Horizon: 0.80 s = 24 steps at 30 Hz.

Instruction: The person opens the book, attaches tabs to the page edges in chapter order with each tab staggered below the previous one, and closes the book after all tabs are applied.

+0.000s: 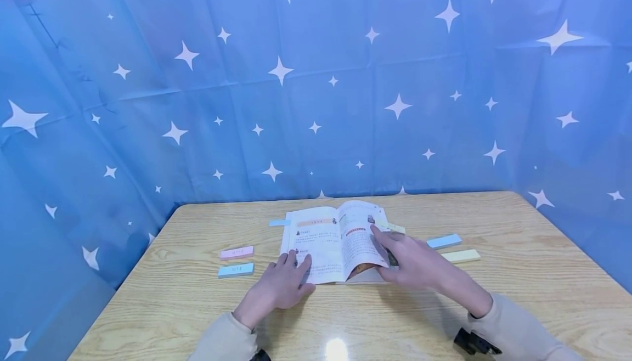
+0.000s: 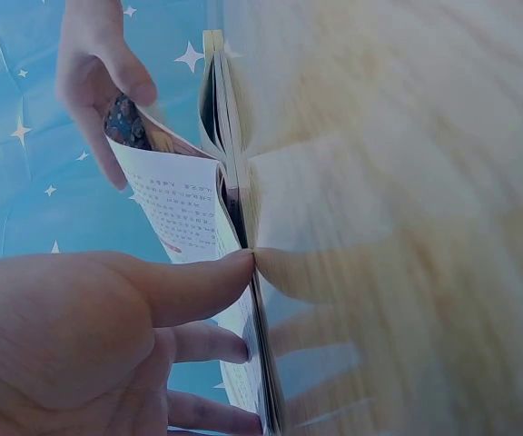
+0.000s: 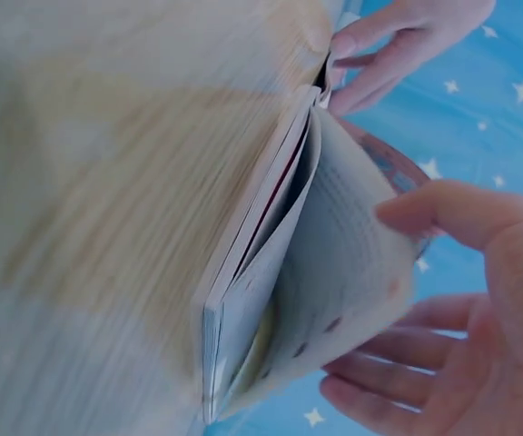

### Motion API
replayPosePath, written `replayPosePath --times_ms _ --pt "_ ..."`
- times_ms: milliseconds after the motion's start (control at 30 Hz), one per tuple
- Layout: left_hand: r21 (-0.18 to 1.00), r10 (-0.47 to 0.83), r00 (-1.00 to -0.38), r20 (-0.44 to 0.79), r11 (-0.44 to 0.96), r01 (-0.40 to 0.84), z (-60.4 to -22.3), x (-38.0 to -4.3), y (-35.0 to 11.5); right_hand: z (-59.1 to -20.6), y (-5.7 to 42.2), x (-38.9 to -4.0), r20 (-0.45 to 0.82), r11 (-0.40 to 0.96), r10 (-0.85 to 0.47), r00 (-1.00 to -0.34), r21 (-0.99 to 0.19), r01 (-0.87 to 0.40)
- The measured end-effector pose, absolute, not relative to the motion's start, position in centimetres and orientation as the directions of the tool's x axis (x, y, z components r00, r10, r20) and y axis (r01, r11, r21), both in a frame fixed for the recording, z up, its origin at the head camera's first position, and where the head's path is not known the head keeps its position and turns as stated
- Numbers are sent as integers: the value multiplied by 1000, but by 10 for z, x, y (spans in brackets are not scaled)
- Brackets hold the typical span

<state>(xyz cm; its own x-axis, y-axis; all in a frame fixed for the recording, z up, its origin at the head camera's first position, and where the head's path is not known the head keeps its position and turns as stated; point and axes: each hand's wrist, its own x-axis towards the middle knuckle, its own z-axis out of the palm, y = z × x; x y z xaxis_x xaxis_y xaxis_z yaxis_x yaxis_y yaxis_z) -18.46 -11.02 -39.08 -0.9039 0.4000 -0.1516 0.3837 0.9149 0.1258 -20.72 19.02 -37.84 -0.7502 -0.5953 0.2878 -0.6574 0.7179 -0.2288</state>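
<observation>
An open book (image 1: 316, 229) with printed pages lies on the wooden table. My left hand (image 1: 285, 284) rests on its left page with fingers spread, the thumb at the near edge. On the other side, my right hand (image 1: 415, 257) pinches a page (image 3: 343, 227) between thumb and fingers. That page curves up off the stack, and a coloured picture shows on its underside. In the left wrist view, the right hand (image 2: 98, 77) holds the lifted page by its outer part. A blue sticky tab (image 1: 279, 223) juts from the book's left edge, a yellow sticky tab (image 1: 397, 229) from its right.
Left of the book lie a pink sticky-note pad (image 1: 237, 253) and a blue sticky-note pad (image 1: 236, 270). To the right, another blue pad (image 1: 444, 241) and a yellow pad (image 1: 461, 256) lie close to my right forearm. A blue star-patterned curtain (image 1: 316, 97) hangs behind the table (image 1: 173, 306).
</observation>
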Motion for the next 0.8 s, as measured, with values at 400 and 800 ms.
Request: replayPosePath --times_ms 400,800 --pt "151 397 -904 -161 915 375 -392 -186 -111 -370 199 -211 346 718 -556 -756 -258 -646" --pt "188 402 -902 -157 909 372 -390 -188 -113 -374 193 -211 345 702 -532 -773 -332 -631"
